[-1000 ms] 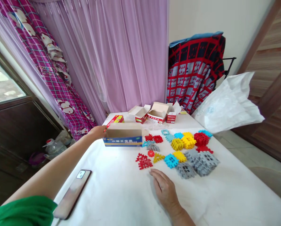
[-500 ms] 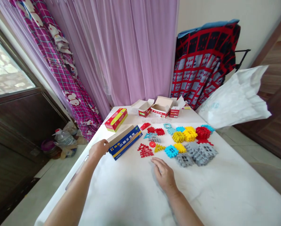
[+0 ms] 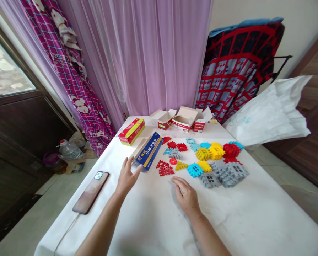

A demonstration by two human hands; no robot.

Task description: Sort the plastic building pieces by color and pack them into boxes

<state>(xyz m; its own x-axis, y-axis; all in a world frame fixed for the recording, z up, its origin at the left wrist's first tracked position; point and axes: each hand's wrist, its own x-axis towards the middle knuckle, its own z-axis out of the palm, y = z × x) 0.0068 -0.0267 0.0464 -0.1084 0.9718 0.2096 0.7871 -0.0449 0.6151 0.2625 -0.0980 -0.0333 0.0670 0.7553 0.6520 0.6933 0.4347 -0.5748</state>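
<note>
Hands both open: left hand [image 3: 127, 176] touching blue box [image 3: 149, 151], right hand [image 3: 186, 195] flat on table [image 3: 249, 217].

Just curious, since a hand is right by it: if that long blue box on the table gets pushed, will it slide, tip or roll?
The blue box lies flat on its long side, so it would probably slide over the white table, not tip. Its flat faces make rolling unlikely. It looks like thin card, so likely light; the left hand, fingers spread at its near end, could probably nudge it easily.
</note>
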